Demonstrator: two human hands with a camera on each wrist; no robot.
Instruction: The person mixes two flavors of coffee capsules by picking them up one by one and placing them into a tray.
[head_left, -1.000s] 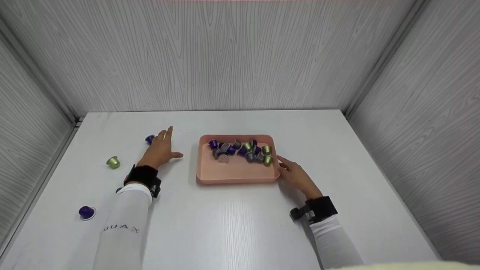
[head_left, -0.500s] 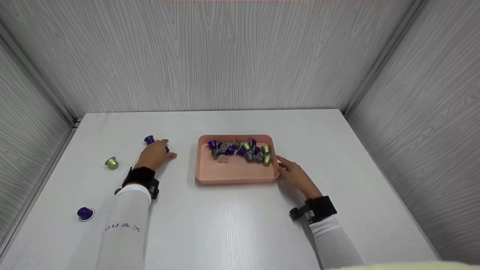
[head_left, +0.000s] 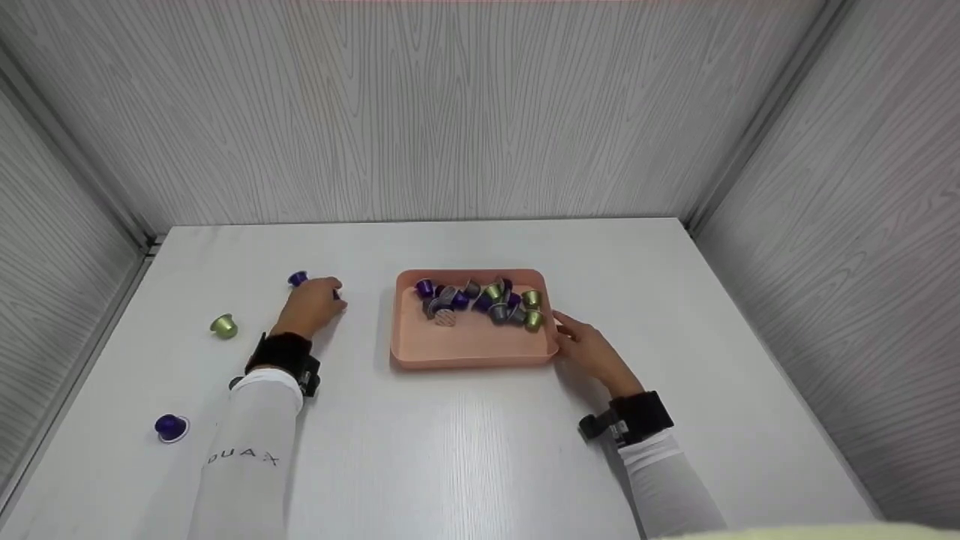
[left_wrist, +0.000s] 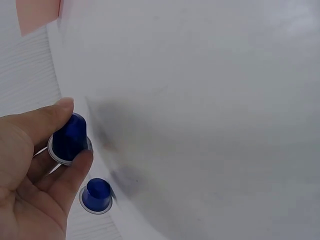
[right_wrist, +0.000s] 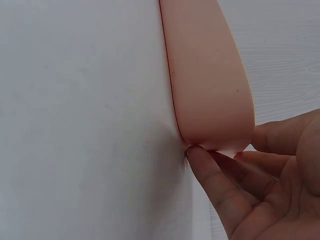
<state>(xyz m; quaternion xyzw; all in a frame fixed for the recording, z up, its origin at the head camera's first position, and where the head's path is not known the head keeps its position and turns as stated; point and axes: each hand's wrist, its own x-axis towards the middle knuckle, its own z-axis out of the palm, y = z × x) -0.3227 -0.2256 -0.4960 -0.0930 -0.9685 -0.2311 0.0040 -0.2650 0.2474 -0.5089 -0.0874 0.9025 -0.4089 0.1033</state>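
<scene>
My left hand (head_left: 310,306) is over the left part of the table, pinching a purple-blue coffee capsule (left_wrist: 70,140) between thumb and fingertips. From above, the hand covers most of that capsule. Just beyond it, a second purple-blue capsule (head_left: 298,278) lies on the table, close to the fingers in the left wrist view. A pink tray (head_left: 472,349) in the middle holds several purple, grey and green capsules (head_left: 499,313), mostly along its far side. At the tray's right end, my right hand (head_left: 591,356) touches the wall and near corner with its fingertips, fingers only slightly bent.
A green capsule (head_left: 223,325) lies on its side at the left. Nearer the front left, a purple capsule (head_left: 171,427) stands with its rim down. Wood-patterned panels (head_left: 435,112) enclose the white table (head_left: 450,450) at the back and both sides.
The left hand's spread fingers have come down and closed around a capsule, leaving the neighbouring one more exposed. The right hand and tray have stayed practically still.
</scene>
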